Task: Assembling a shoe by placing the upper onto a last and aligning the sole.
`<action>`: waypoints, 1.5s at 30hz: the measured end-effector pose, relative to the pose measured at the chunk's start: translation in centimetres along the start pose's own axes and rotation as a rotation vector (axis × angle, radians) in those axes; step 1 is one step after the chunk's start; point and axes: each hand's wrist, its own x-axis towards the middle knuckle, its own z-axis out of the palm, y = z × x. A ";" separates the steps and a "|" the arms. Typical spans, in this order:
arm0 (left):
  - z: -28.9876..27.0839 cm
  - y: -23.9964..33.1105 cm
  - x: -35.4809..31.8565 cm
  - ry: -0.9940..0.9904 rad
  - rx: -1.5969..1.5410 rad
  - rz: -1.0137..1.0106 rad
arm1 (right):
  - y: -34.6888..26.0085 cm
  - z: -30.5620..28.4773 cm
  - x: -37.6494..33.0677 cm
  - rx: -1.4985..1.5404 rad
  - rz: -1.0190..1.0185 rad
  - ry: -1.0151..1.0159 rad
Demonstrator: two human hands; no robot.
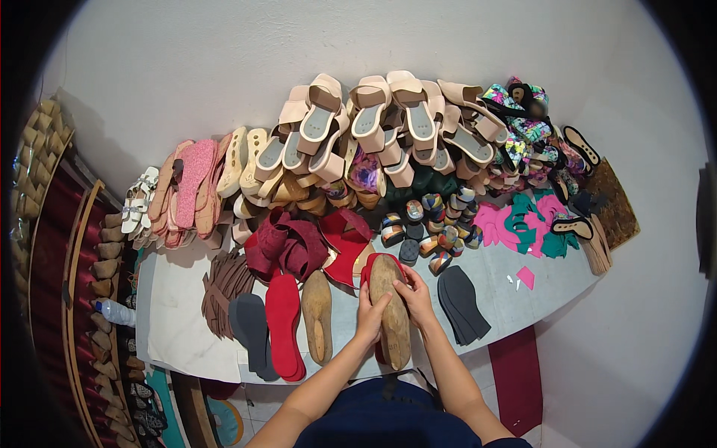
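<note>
Over the table's front edge I hold a wooden shoe last [394,321] upright, its toe pointing away from me. Red material [371,269] shows along its far left side, partly hidden behind it. My left hand [370,310] wraps the last's left side, thumb on top. My right hand [415,296] grips the right side near the toe. To the left lie a second wooden last [317,317], a stack of red insoles [284,328] and dark grey soles [250,328]. Another grey sole stack [461,306] rests to the right.
Behind are maroon uppers [287,243], multicoloured block heels [441,231] and a tall pile of beige heeled sandals [366,112]. Brown strips [226,291] lie at left, pink and green scraps [523,224] at right. A rack of lasts [108,250] stands left, beside a plastic bottle [116,312].
</note>
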 end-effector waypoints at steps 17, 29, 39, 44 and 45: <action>0.3 3.2 -0.4 -0.015 -0.136 -0.184 | -1.3 -2.0 -5.3 0.483 0.669 -0.479; 0.8 5.6 0.3 0.029 -0.045 -0.007 | -3.8 0.9 -6.2 0.082 0.172 -0.493; -1.5 4.7 -1.6 -0.166 -0.100 0.098 | -3.4 1.1 -8.8 0.181 0.087 -0.468; -1.3 5.9 -1.8 -0.232 -0.215 -0.045 | -2.4 -0.3 -8.3 0.611 0.486 -0.671; -1.2 5.6 -1.9 -0.287 -0.217 -0.139 | -1.8 -0.5 -8.2 0.581 0.456 -0.658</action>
